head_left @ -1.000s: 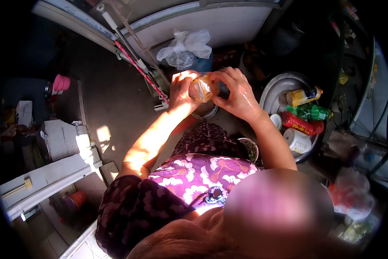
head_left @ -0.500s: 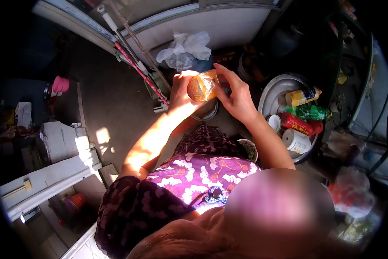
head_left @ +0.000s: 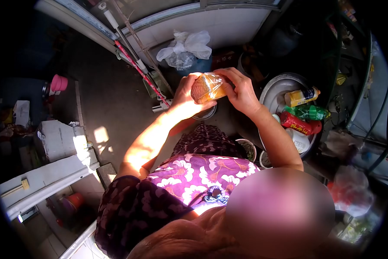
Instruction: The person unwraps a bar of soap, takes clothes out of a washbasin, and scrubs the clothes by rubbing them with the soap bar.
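Observation:
Both of my hands are raised in front of my body around an orange-brown package (head_left: 208, 88) with a shiny clear plastic surface; its exact kind is hard to make out. My left hand (head_left: 184, 97) wraps its left side and underside, with the thumb along the bottom edge. At the package's upper right, my right hand (head_left: 241, 90) grips it with bent fingers and the thumb. Some of the fingers are hidden behind it.
To the right, a grey metal basin (head_left: 269, 93) holds a yellow bottle (head_left: 302, 97), a green bottle (head_left: 313, 112), a red can (head_left: 296, 123) and a white tub (head_left: 300, 141). White plastic bags (head_left: 189, 46) lie ahead by the wall. A red-striped pole (head_left: 135, 64) leans at the left.
My right hand has shifted right and slightly down, its fingers more bent over the package. The package has tilted, showing more of its shiny side.

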`<action>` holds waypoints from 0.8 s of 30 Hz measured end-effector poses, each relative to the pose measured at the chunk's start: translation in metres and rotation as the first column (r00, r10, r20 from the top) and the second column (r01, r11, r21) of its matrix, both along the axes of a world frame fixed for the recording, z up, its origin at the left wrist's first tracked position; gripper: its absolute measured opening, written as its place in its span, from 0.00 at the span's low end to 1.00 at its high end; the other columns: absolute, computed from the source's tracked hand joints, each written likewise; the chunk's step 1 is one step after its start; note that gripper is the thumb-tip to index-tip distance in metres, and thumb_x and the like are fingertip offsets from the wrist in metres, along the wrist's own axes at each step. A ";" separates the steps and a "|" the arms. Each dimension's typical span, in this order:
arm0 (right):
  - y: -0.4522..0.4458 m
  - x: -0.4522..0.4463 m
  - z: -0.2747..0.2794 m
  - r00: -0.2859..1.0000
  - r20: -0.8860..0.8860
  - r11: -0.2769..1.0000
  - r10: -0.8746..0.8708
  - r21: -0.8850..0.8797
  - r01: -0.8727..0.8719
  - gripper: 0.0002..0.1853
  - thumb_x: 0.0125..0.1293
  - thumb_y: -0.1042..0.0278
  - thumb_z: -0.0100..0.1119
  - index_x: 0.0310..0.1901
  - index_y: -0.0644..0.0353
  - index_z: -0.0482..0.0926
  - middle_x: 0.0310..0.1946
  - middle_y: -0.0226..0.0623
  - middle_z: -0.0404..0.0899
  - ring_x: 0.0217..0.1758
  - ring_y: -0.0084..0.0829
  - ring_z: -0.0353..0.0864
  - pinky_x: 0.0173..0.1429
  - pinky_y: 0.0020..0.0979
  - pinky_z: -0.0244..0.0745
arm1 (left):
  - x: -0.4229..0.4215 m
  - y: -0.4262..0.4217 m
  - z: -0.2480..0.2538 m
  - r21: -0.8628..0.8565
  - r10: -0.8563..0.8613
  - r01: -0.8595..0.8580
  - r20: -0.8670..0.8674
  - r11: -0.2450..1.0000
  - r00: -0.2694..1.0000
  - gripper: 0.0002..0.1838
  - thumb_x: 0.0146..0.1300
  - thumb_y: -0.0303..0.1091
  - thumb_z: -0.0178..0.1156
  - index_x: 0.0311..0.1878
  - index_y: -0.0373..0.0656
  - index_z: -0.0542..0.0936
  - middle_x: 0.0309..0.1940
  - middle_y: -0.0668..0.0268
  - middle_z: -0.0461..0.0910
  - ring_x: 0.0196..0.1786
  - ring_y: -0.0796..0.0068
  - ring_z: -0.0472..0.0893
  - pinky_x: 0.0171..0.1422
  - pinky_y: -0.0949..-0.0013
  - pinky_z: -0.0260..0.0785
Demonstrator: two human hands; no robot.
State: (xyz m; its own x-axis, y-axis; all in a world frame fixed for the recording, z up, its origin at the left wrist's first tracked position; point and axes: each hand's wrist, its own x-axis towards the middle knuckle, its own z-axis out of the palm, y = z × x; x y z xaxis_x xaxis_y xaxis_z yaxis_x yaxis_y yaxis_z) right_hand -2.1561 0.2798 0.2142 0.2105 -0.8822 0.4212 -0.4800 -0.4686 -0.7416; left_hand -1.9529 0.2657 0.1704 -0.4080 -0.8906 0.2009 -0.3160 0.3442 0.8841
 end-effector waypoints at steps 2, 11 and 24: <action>0.002 -0.001 0.002 1.000 0.014 0.999 0.007 0.042 -0.008 0.13 0.61 0.81 0.57 0.49 0.64 0.79 0.39 0.45 0.78 0.38 0.46 0.81 0.42 0.35 0.78 | 0.002 0.001 -0.004 0.085 -0.033 0.037 -0.050 0.996 0.998 0.43 0.38 0.34 0.82 0.58 0.45 0.67 0.54 0.58 0.70 0.58 0.58 0.72 0.64 0.59 0.66; 0.009 0.023 -0.006 0.985 -0.013 0.985 -0.170 -0.017 0.170 0.11 0.62 0.78 0.57 0.47 0.64 0.80 0.40 0.46 0.81 0.38 0.48 0.83 0.42 0.38 0.79 | 0.003 0.005 0.002 0.073 0.009 0.000 -0.123 0.997 0.992 0.37 0.50 0.37 0.76 0.61 0.44 0.67 0.55 0.58 0.70 0.60 0.63 0.72 0.64 0.63 0.66; 0.011 0.026 -0.018 0.965 -0.226 0.988 -0.130 -0.108 0.108 0.21 0.57 0.79 0.59 0.55 0.66 0.76 0.47 0.49 0.79 0.44 0.48 0.83 0.49 0.37 0.81 | -0.018 0.011 -0.008 -0.074 0.268 -0.273 -0.070 0.959 0.961 0.23 0.54 0.31 0.65 0.54 0.39 0.72 0.45 0.50 0.76 0.47 0.50 0.78 0.51 0.55 0.72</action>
State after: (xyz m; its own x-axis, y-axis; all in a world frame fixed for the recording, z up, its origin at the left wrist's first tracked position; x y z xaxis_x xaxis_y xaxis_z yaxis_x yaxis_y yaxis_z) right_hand -2.1297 0.2912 0.1959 0.2083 -0.8657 0.4552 -0.6900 -0.4599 -0.5589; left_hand -1.9705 0.2762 0.1624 -0.1395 -0.9454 0.2946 -0.3560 0.3255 0.8760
